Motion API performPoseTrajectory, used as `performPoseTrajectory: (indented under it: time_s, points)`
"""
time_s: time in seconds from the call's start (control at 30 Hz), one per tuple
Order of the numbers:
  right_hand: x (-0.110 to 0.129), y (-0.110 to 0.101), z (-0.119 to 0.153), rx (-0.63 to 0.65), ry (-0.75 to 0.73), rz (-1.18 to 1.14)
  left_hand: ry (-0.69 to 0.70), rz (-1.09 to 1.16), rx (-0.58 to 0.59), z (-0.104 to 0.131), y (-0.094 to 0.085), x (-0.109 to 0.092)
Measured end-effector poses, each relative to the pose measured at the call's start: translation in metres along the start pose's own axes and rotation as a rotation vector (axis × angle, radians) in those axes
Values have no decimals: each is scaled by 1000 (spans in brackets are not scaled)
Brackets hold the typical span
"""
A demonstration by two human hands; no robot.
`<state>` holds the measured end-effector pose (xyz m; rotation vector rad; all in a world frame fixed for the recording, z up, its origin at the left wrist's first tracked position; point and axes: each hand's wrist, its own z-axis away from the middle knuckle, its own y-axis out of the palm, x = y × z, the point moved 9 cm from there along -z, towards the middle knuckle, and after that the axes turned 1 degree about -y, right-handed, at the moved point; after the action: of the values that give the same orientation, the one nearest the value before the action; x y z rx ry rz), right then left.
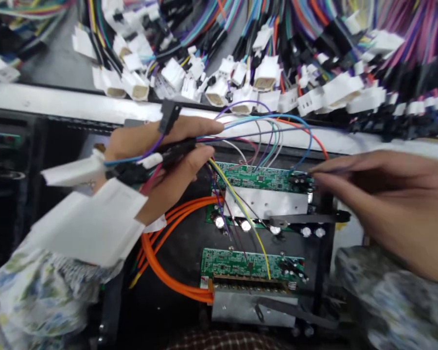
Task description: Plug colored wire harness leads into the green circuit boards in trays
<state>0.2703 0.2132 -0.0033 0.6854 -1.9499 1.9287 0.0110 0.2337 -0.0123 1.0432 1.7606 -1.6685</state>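
My left hand (171, 192) is closed around a wire harness (178, 150), gripping its black-taped bundle between thumb and fingers. White connectors (91, 223) and a small black connector (169, 115) hang from it over the wrist. Loose thin wires in blue, purple, white, red and yellow fan out to the right. My right hand (397, 204) pinches a thin dark wire (342, 169) at the right end of the upper green circuit board (258, 181). Its fingertips hide the wire's tip. Several of the fanned wires reach down to this board's top edge; whether they are fixed there I cannot tell.
Below lies a second green circuit board (236, 262) with a metal heat sink (255, 311). Thick orange cables (160, 272) run to both boards from the left. Black straps (306, 218) cross their right side. Beyond a white rail (58, 99), many harnesses with white connectors (266, 73) lie bunched.
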Motion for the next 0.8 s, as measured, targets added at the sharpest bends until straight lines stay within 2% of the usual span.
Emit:
performPoseTrajectory:
  time_s: [0.13,0.37,0.5,0.6,0.7,0.8]
  points:
    - [-15,12,-12,13,14,10,3,-36,22,-1,1,-4]
    - [-7,15,-12,47,-72,105,9,-54,-24,-5,-4,-11]
    - [-13,15,-14,46,-30,78,12,-3,-40,-6,-4,-10]
    - [-6,15,-14,64,-83,55,6,-12,-50,-6,-4,-8]
    - [3,15,-13,65,-134,56,44,7,-31,-7,-3,-9]
    - [0,16,-14,46,-108,87,29,10,-7,-7,-2,-6]
